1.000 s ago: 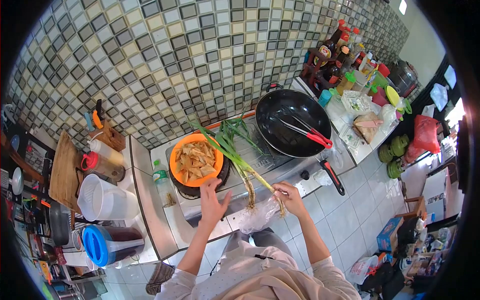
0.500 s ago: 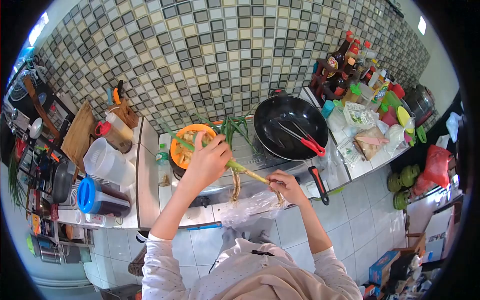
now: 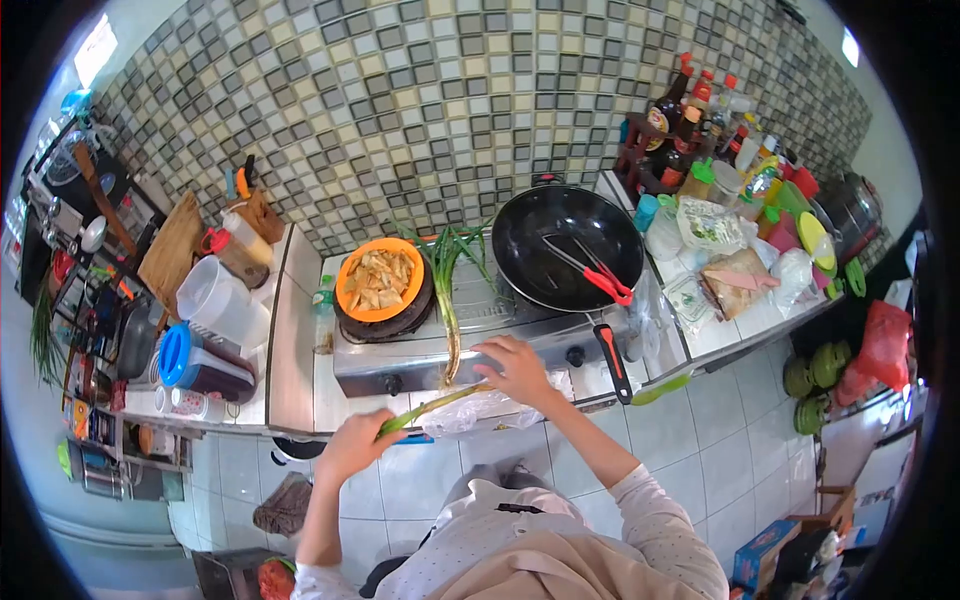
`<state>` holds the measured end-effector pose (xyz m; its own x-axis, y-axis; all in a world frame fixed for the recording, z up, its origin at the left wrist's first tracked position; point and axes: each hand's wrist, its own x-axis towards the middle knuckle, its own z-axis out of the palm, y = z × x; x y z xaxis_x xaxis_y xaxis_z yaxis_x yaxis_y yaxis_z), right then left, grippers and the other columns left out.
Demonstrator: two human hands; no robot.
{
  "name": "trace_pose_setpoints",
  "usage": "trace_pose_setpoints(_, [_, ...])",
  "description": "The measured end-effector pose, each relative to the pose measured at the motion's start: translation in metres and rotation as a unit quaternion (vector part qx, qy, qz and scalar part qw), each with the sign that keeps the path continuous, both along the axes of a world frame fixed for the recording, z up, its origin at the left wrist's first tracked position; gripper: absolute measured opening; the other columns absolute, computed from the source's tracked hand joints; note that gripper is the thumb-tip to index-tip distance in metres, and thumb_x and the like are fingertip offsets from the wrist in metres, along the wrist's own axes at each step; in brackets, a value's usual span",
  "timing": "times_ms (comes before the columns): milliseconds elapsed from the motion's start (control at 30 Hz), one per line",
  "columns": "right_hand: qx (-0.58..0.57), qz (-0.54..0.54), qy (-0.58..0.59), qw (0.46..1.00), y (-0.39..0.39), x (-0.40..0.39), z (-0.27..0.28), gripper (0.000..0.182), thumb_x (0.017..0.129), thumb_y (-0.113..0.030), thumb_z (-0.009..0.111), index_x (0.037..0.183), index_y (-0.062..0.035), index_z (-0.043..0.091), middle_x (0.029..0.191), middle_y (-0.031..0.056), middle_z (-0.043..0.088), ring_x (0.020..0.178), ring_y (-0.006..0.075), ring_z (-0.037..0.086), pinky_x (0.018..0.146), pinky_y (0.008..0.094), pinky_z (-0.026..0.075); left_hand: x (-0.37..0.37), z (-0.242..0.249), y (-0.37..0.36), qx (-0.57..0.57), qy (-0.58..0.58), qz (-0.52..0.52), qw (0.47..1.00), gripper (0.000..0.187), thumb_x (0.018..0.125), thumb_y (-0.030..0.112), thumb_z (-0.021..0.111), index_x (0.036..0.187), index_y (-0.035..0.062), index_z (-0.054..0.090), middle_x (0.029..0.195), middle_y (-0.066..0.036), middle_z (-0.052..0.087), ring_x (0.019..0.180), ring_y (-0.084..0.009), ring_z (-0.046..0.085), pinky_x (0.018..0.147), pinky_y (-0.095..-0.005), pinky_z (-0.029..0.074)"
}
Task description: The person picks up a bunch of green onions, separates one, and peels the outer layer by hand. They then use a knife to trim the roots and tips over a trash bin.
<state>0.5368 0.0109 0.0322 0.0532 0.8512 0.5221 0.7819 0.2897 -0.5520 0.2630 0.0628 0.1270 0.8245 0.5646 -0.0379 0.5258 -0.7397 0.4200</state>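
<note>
My left hand (image 3: 352, 443) is closed around the green part of a spring onion stalk (image 3: 432, 405), held slantwise in front of the stove's edge. At the stalk's pale root end is my right hand (image 3: 517, 372), its lower fingers closed on that end while the upper fingers reach forward. More spring onions (image 3: 447, 300) lie on the stove top (image 3: 480, 318), roots toward me. An orange plate (image 3: 348, 292) of cut, browned pieces rests on the left burner. A crumpled clear plastic bag (image 3: 470, 412) lies under the stalk at the counter's front.
To the right, a black wok (image 3: 535, 255) holds red-handled tongs (image 3: 605, 283); its handle (image 3: 612, 362) juts past the counter edge. Sauce bottles (image 3: 675, 145) and packets crowd the right counter. A blue-lidded jug (image 3: 205, 362) and a clear plastic container (image 3: 225, 310) stand left.
Both hands have moved down and left with the spring onion stalk, away from above the plate and stove. The orange plate and the spring onions lying on the stove now show fully.
</note>
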Motion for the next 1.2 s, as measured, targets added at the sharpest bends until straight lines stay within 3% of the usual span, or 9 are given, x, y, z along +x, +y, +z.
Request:
trace_pose_setpoints(67, [-0.019, -0.052, 0.003, 0.998, -0.003, -0.006, -0.003, 0.022, 0.076, -0.018, 0.058, 0.095, -0.0082, 0.059, 0.089, 0.0061, 0.056, 0.088, 0.0244, 0.054, 0.069, 0.0344, 0.043, -0.012, 0.003, -0.009, -0.258, 0.02, 0.127, 0.957, 0.023, 0.082, 0.023, 0.058, 0.085, 0.0007, 0.053, 0.059, -0.01, 0.056, 0.051, -0.0195, 0.059, 0.047, -0.0318, 0.045])
trace_pose_setpoints(167, [-0.14, -0.101, 0.045, 0.984, -0.001, -0.008, -0.023, 0.022, 0.076, -0.018, 0.059, 0.095, -0.0084, 0.057, 0.09, 0.0061, 0.056, 0.087, 0.0257, 0.055, 0.068, 0.038, 0.044, -0.025, -0.005, -0.021, -0.321, -0.043, 0.176, 0.929, 0.017, 0.084, 0.016, 0.056, 0.086, 0.0003, 0.05, 0.055, -0.005, 0.053, 0.048, -0.0116, 0.057, 0.041, -0.0248, 0.044])
trace_pose_setpoints(333, [0.064, -0.184, 0.033, 0.98, -0.007, -0.016, -0.038, 0.013, 0.077, -0.014, 0.057, 0.089, -0.0081, 0.058, 0.085, 0.0113, 0.058, 0.075, 0.0312, 0.057, 0.064, 0.0391, 0.047, -0.028, -0.024, -0.034, -0.392, -0.081, 0.206, 0.893, 0.017, 0.086, 0.015, 0.053, 0.089, 0.0006, 0.044, 0.056, -0.005, 0.052, 0.043, -0.0118, 0.053, 0.038, -0.0238, 0.042])
trace_pose_setpoints(433, [-0.102, -0.138, 0.04, 0.984, -0.02, -0.011, -0.05, 0.018, 0.076, -0.01, 0.057, 0.093, -0.0076, 0.057, 0.089, 0.0122, 0.058, 0.074, 0.0309, 0.058, 0.063, 0.039, 0.048, -0.016, -0.04, -0.038, -0.433, -0.204, 0.227, 0.848, 0.013, 0.088, 0.013, 0.05, 0.085, 0.0025, 0.043, 0.054, -0.002, 0.046, 0.038, -0.0105, 0.046, 0.035, -0.024, 0.035])
trace_pose_setpoints(567, [-0.087, -0.131, 0.124, 0.98, -0.041, -0.016, -0.047, 0.021, 0.075, -0.008, 0.059, 0.096, -0.0069, 0.058, 0.093, 0.0123, 0.057, 0.07, 0.029, 0.059, 0.061, 0.0375, 0.047, 0.001, -0.058, -0.033, -0.444, -0.245, 0.239, 0.828, 0.013, 0.089, 0.017, 0.049, 0.087, 0.0052, 0.043, 0.054, -0.001, 0.045, 0.036, -0.009, 0.042, 0.033, -0.022, 0.031])
trace_pose_setpoints(700, [-0.063, -0.122, 0.252, 0.958, -0.089, -0.007, 0.041, 0.02, 0.076, -0.007, 0.06, 0.095, -0.0072, 0.06, 0.086, 0.0102, 0.059, 0.065, 0.0231, 0.059, 0.059, 0.0322, 0.046, 0.02, -0.054, -0.039, -0.421, -0.268, 0.277, 0.821, 0.014, 0.09, 0.02, 0.045, 0.092, 0.0058, 0.045, 0.055, -0.001, 0.044, 0.036, -0.0076, 0.038, 0.032, -0.021, 0.029])
trace_pose_setpoints(867, [0.001, -0.309, 0.163, 0.937, -0.15, 0.13, 0.082, 0.012, 0.079, -0.01, 0.057, 0.089, -0.0059, 0.062, 0.088, 0.0079, 0.06, 0.069, 0.0159, 0.058, 0.059, 0.0254, 0.045, 0.043, -0.058, -0.065, -0.419, -0.35, 0.327, 0.771, 0.019, 0.091, 0.023, 0.043, 0.096, 0.0045, 0.046, 0.055, 0.0, 0.042, 0.036, -0.0066, 0.036, 0.032, -0.0203, 0.027])
trace_pose_setpoints(1067, [-0.035, -0.46, -0.167, 0.871, -0.213, 0.389, 0.042, 0.039, 0.072, 0.001, 0.052, 0.111, -0.0074, 0.052, 0.111, 0.0141, 0.054, 0.101, 0.0343, 0.05, 0.084, 0.0383, 0.042, 0.083, -0.058, -0.104, -0.399, -0.437, 0.4, 0.699, 0.021, 0.092, 0.024, 0.042, 0.098, 0.0046, 0.047, 0.053, 0.001, 0.04, 0.035, -0.0056, 0.035, 0.031, -0.0192, 0.026])
trace_pose_setpoints(1200, [-0.182, -0.488, -0.212, 0.827, -0.234, 0.472, 0.034, 0.047, 0.071, 0.003, 0.049, 0.116, -0.0095, 0.048, 0.121, 0.0106, 0.047, 0.11, 0.0313, 0.045, 0.087, 0.038, 0.041, 0.106, -0.059, -0.125, -0.381, -0.452, 0.424, 0.686, 0.02, 0.091, 0.024, 0.042, 0.098, 0.0056, 0.047, 0.056, 0.0, 0.042, 0.035, -0.0057, 0.036, 0.031, -0.0189, 0.028])
